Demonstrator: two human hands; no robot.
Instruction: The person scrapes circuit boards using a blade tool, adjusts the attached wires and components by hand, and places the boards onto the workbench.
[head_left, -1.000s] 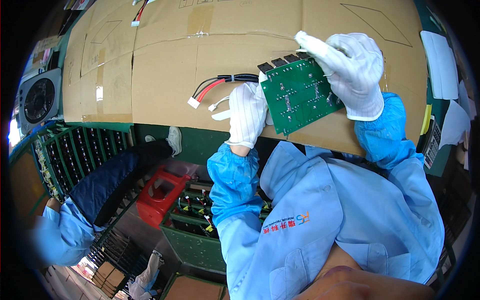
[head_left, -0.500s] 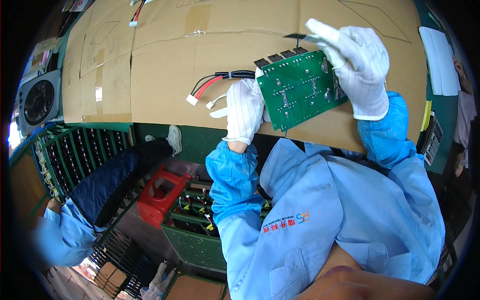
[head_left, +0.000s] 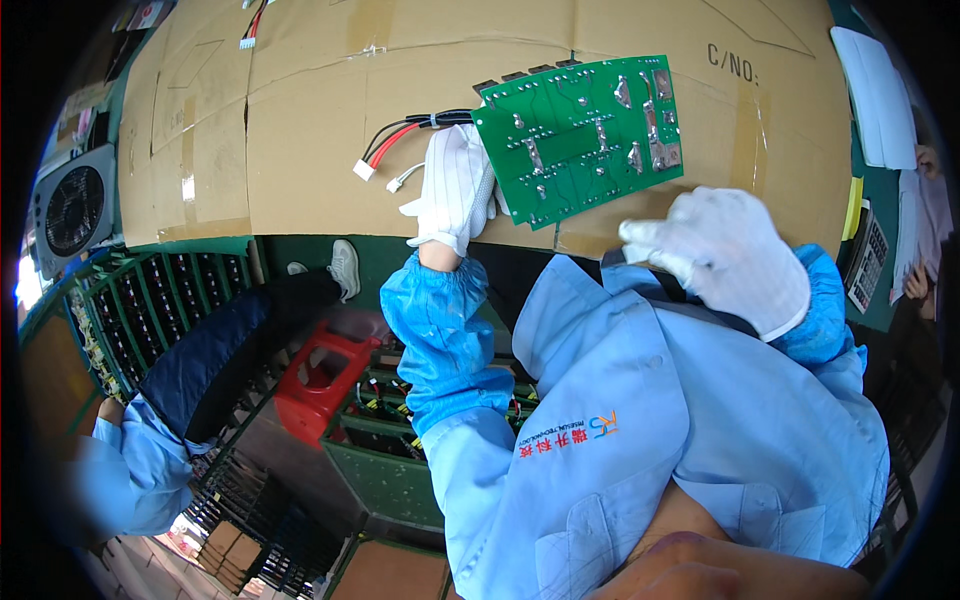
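My left hand [head_left: 455, 185], in a white striped glove, grips the left edge of a green circuit board [head_left: 585, 140]. The board is held tilted above the cardboard, its soldered side showing. Black components [head_left: 515, 76] stick out along its far edge. From behind the hand a bundle of black and red wires [head_left: 400, 135] runs left, ending in white connectors [head_left: 366, 170]. My gloved right hand [head_left: 735, 255] is near the table's front edge, below the board and apart from it. Its fingers are closed; what they hold, if anything, is too small to make out.
Flattened cardboard [head_left: 310, 110] covers the table. Another wire lead [head_left: 252, 32] lies at the far left. A fan [head_left: 75, 205] stands at the left, a calculator [head_left: 866, 270] at the right. Below are a red stool [head_left: 325, 385], green racks [head_left: 175, 310] and a seated person [head_left: 150, 460].
My right hand has come off the board's right side and moved down toward my body. The board and my left hand have shifted slightly left and away, uncovering the board's right part.
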